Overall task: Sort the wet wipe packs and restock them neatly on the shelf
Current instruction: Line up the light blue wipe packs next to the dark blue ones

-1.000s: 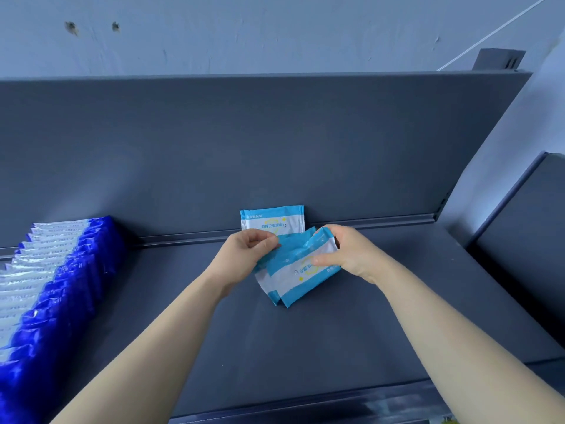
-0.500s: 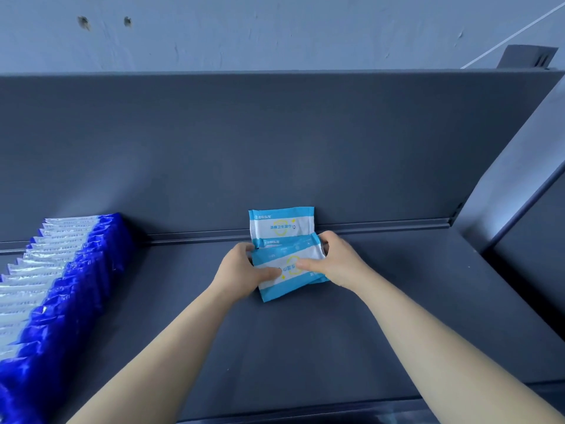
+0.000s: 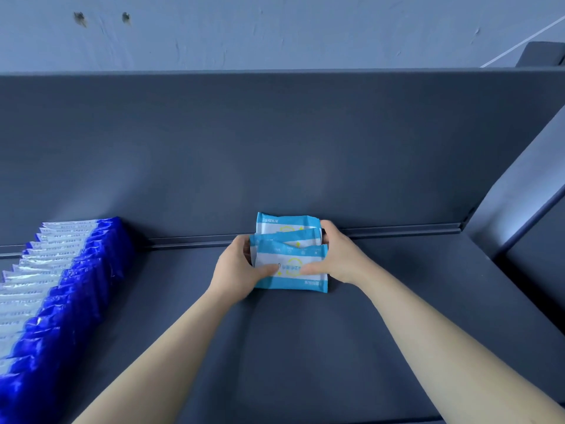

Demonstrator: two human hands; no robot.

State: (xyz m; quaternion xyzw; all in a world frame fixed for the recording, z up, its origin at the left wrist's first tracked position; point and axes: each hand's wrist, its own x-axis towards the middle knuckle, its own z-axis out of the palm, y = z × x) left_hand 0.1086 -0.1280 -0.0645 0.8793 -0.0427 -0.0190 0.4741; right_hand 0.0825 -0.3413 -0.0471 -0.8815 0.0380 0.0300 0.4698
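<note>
The left hand (image 3: 235, 269) and right hand (image 3: 341, 258) clasp perhaps three light-blue wipe packs (image 3: 290, 254) on the shelf (image 3: 305, 347).

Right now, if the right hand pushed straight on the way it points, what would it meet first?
The light-blue-and-white plastic wipe packs that the right hand grips; behind them, probably the dark grey metal shelf's back panel, though depth is unclear.

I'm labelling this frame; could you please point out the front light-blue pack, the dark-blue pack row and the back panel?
front light-blue pack (image 3: 290, 257): head view, white printed face.
dark-blue pack row (image 3: 79, 286): head view, blue edge midway.
back panel (image 3: 275, 142): head view, bare middle.
</note>
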